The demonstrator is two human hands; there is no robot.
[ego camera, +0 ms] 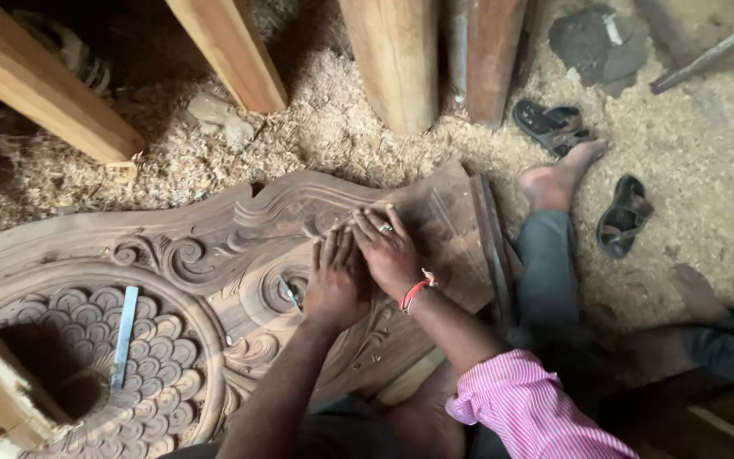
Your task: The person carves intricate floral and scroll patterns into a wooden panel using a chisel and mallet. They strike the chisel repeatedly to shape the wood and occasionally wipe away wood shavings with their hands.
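Closest to my lens is the pink striped sleeve [528, 408], rolled back on the right forearm. From there I follow both arms up to the carved wooden panel [214, 246], which lies flat on the sawdust-covered floor [707, 170].

My left hand [337, 280] rests palm down on the carving, fingers together and pointing away from me. My right hand [388, 246] lies just beside it, touching it, fingers spread flat on the wood near the panel's scrolled upper edge; it wears a ring and a red wrist thread [415, 291]. Neither hand clamps anything that I can see; both press on the surface.

The panel's long axis runs from lower left to upper right, and its scalloped top edge faces away from me. A recessed ring of scale-shaped carving holds a slim metal chisel [125, 336], lying nearly upright in frame. A rough wood block [2, 399] sits at the lower left.

Beyond, timber posts [397, 59] lean in, and two sandals [588, 170] lie near a bare foot [554, 178].
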